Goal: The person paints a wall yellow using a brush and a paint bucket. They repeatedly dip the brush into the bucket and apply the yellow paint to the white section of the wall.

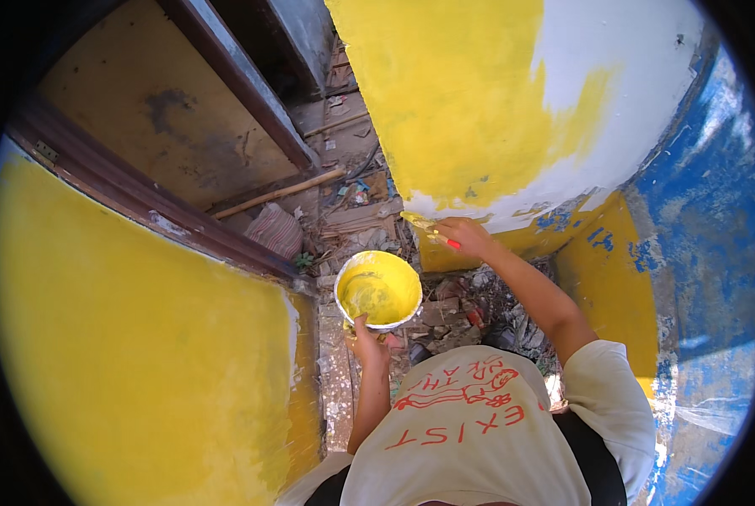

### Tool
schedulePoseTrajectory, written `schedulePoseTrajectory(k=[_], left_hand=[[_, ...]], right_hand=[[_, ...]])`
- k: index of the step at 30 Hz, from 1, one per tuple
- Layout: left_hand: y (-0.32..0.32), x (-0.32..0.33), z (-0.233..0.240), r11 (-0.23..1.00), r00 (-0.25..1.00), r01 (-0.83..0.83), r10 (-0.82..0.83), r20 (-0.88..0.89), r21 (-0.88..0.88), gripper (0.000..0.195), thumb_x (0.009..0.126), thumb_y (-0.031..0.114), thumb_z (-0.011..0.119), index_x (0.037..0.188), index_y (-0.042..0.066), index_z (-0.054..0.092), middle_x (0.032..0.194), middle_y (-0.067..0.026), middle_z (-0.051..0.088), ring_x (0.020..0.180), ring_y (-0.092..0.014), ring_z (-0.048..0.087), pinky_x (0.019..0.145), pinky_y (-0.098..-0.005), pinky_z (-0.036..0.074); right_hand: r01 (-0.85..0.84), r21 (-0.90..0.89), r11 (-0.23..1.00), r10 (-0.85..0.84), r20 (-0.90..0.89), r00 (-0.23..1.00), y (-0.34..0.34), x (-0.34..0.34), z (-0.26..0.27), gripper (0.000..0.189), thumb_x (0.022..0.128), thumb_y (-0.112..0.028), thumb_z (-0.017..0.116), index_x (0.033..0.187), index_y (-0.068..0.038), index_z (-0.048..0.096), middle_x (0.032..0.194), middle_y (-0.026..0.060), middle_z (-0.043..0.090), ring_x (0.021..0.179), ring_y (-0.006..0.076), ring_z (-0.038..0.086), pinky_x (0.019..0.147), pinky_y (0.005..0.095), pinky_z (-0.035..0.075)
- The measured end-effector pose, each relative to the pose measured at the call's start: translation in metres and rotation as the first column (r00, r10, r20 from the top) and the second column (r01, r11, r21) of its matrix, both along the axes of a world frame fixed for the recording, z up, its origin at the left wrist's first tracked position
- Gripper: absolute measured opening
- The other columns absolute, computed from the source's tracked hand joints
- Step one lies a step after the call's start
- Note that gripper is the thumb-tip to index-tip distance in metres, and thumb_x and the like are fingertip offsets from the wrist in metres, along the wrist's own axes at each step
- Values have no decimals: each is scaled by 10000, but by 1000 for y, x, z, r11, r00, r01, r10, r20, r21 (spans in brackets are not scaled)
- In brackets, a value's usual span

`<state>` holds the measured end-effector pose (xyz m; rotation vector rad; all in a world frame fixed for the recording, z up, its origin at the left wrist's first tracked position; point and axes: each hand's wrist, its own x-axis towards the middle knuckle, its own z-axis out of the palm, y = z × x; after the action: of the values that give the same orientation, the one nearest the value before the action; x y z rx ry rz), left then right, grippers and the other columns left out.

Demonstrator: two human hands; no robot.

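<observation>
My left hand grips the near rim of a white plastic bucket, thumb over the edge, with yellow paint inside. Up and to the right of it, my right hand holds a paintbrush with a red-ended handle. The brush's yellow-coated bristles point left, by the lower left corner of a wall that is painted yellow over white. White patches remain visible along this wall's right side and lower edge. Whether the bristles touch the wall corner, I cannot tell.
A yellow wall stands at the left, beside a dark brown door frame. A wooden pole, a striped sack and scattered debris lie on the ground. At the right stands a worn blue wall.
</observation>
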<state>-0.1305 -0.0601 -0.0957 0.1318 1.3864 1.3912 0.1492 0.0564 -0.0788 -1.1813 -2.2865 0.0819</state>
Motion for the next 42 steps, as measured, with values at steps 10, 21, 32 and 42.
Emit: schedulePoseTrajectory(k=[10, 21, 32, 42], left_hand=[[-17, -19, -10, 989, 992, -113, 108, 58, 92, 472, 749, 173, 575, 1179, 73, 408, 1071, -147, 533, 918, -313, 583, 689, -417, 511], [-20, -15, 4, 990, 993, -103, 96, 68, 101, 477, 740, 173, 566, 1187, 119, 407, 1104, -134, 516, 938, -315, 572, 695, -411, 494], [-17, -16, -1, 989, 990, -123, 116, 82, 81, 464, 736, 155, 563, 1176, 102, 423, 1117, -140, 493, 979, -322, 543, 738, -439, 480], [-15, -4, 34, 995, 995, -89, 87, 47, 54, 540, 746, 281, 558, 1223, 75, 410, 1178, -111, 453, 1081, -250, 438, 871, -401, 375]], right_hand=[[-64, 157, 986, 68, -22, 997, -6, -1, 22, 281, 716, -95, 601, 991, -50, 570, 944, 119, 613, 830, 276, 606, 715, 371, 496], [50, -55, 997, -36, 240, 970, 22, 4, -6, 266, 733, -89, 579, 997, -68, 569, 898, 100, 607, 807, 268, 602, 689, 369, 490], [-86, -122, 989, 123, 336, 934, 2, -13, -47, 239, 739, -111, 568, 970, -48, 557, 903, 103, 610, 824, 261, 604, 676, 353, 499], [61, 16, 998, -62, 139, 988, 23, -21, 15, 199, 741, -87, 558, 935, -42, 571, 842, 90, 610, 789, 257, 606, 666, 345, 495]])
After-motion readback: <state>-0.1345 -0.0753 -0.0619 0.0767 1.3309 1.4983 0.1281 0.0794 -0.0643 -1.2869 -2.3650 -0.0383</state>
